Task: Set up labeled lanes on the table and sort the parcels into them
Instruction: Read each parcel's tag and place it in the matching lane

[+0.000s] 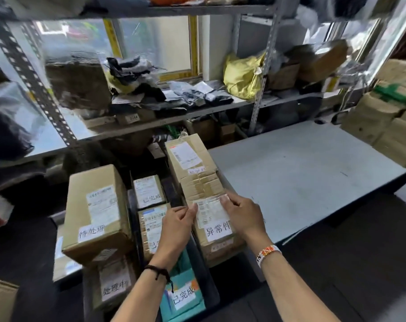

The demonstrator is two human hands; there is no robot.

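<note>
A cardboard parcel [201, 242] tagged 异常件 is gripped from both sides, just off the left edge of the grey worktop [302, 173]. The left hand [177, 225] is curled against the parcel's left side, its thumb laid on the shipping label [210, 211]. The right hand [241, 217] is set on the top face, its fingers [224, 201] bent together over the label's upper right corner. A second parcel [190, 163] with the same tag is seen end to end behind the first.

Further left, three items tagged 已完成 are lined up in a dark crate [204, 270]: a small box [148, 190], a half-hidden box [151, 231] partly covered by the left hand, and a teal packet [183, 296]. At far left a large box [95, 212] marked 待处理 is seen, with a low box [111, 284] marked 处理中 just in front of it. Metal shelving [151, 122] loaded with bags is seen behind, and stacked cartons [383, 122] are piled at the worktop's far right.
</note>
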